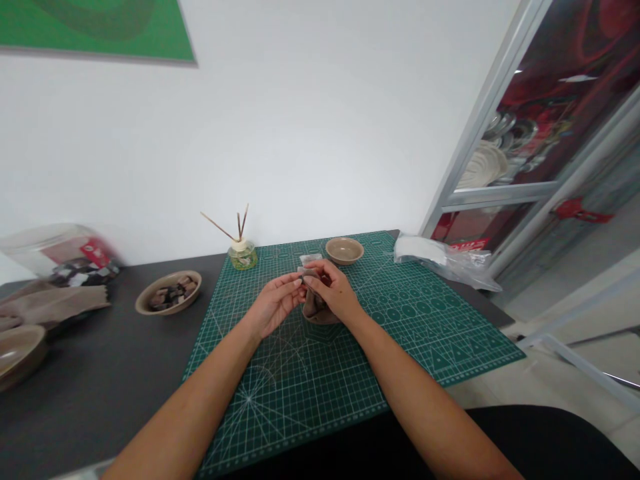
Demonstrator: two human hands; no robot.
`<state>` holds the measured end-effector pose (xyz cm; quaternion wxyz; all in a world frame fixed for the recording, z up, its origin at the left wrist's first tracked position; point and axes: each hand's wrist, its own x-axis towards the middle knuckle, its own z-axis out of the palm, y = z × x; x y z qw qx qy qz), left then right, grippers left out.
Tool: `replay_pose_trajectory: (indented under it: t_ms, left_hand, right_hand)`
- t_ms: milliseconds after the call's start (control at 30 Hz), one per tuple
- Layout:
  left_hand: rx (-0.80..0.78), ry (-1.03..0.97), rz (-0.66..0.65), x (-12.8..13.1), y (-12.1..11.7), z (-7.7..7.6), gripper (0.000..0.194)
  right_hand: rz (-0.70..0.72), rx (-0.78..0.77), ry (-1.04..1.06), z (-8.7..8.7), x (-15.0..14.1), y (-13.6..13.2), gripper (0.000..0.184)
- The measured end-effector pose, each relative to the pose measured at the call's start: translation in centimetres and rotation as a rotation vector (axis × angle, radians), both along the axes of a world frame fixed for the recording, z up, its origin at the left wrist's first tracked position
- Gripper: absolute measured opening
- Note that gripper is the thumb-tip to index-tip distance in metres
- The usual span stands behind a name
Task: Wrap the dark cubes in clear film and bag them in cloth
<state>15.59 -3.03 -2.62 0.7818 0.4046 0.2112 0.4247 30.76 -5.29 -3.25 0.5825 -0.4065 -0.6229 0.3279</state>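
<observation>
Both hands meet over the green cutting mat (280, 400), at a small brown cloth pouch (320, 313). My right hand (335, 287) is closed on the pouch's upper edge, with its gathered body hanging below the fingers. Thumb and forefinger of my left hand (277, 300) pinch together at the pouch's left upper edge; whether they grip the cloth or a tiny piece by it, I cannot tell. Just behind the fingers lies a small clear packet (311, 258), partly covered by the hands. Further back sits a shallow beige bowl (345, 251).
At the left, a beige bowl (169, 293) holds several dark and brown pieces. Beside it are brown fabric (65, 305), a clear container (55, 243) and another bowl (20, 353). A reed diffuser (243, 254) stands near the wall. A plastic bag (440, 257) lies at the right.
</observation>
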Motion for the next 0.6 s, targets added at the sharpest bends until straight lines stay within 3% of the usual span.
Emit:
replay_pose_trajectory:
  t_ms: [100, 267, 600]
  left_hand:
    - [0.013, 0.003, 0.007, -0.02, -0.07, -0.03, 0.027]
    - [0.029, -0.032, 0.004, -0.02, -0.14, -0.09, 0.026]
    - [-0.004, -0.038, 0.011, 0.04, 0.07, -0.27, 0.026]
  right_hand:
    - [0.092, -0.075, 0.056, -0.01, 0.16, 0.17, 0.031]
    - [0.29, -0.176, 0.121, 0.12, 0.08, -0.01, 0.026]
    - [0.251, -0.086, 0.05, 0.13, -0.18, 0.28, 0.022]
